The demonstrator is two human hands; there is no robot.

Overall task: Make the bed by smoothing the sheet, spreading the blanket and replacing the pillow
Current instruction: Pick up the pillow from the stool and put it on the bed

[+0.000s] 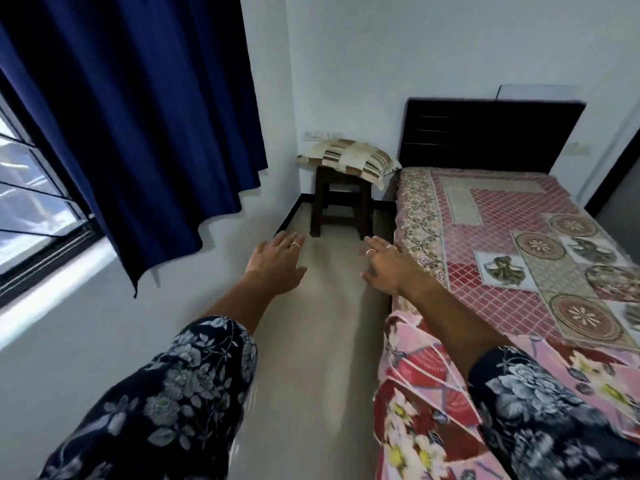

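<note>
Two hands, left (277, 263) and right (389, 266), reach empty, grip wide; one pillow (349, 157) tops one stool (341, 202).

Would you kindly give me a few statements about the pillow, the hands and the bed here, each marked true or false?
1. The pillow lies on a dark wooden stool. True.
2. The left hand grips the curtain. False: it is open and holds nothing.
3. The right hand is open, fingers spread. True.
4. The pillow rests against the headboard. False: it sits off the bed, beside it.
5. The floral blanket covers the whole patterned sheet. False: it covers only the near end.
</note>
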